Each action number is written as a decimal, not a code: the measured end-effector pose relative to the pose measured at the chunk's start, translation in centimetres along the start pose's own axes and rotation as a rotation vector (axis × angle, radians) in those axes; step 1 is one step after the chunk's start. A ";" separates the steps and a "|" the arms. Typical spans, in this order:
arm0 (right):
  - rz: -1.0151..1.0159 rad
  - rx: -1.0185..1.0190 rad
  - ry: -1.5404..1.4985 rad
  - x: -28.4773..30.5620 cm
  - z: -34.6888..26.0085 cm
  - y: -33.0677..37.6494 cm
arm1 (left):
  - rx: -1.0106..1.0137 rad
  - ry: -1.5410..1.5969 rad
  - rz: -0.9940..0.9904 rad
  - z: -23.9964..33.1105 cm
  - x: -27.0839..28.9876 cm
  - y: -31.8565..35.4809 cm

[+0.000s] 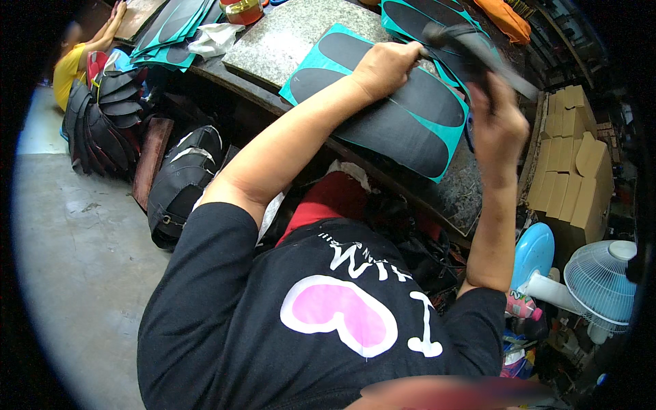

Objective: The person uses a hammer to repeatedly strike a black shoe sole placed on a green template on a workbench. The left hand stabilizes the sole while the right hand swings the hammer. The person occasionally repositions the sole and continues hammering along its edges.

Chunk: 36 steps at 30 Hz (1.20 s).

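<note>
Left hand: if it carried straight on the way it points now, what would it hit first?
Probably the dark tool gripped by the right hand. The left hand, pressing the teal sheet with black sole shapes, points toward it; depth is unclear.

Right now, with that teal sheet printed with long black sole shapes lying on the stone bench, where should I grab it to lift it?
Probably the near right corner of the teal sheet, coming from the bench's front edge. That corner seems to reach the edge of the speckled stone bench, so fingers could slip under. The left hand presses its top; the right hand holds a dark tool above.
</note>
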State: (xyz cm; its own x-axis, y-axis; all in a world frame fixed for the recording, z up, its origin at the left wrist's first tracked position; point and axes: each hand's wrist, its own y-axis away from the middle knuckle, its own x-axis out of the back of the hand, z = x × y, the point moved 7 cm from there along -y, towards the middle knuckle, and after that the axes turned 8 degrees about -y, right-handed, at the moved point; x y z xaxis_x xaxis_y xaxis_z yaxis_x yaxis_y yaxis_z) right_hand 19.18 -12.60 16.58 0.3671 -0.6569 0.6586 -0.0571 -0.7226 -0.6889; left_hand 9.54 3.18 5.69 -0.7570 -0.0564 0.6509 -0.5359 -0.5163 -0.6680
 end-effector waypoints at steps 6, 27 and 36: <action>-0.136 -0.347 0.094 -1.3 5.4 3.4 | 0.552 0.706 0.265 -5.9 1.6 0.3; 0.033 -0.184 -0.442 2.2 -1.0 -1.3 | 0.388 0.145 0.091 -7.5 3.8 1.5; -0.174 -0.242 0.044 -5.9 2.1 -0.1 | 0.329 -0.071 0.218 -5.5 4.0 1.5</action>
State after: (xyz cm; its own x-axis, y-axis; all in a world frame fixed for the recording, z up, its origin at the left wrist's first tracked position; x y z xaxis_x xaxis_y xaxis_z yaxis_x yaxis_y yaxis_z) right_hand 18.96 -8.22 12.13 0.3506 -0.5232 0.7767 -0.2178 -0.8522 -0.4757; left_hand 3.64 6.92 5.30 -0.8061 -0.2474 0.5376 -0.2086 -0.7313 -0.6494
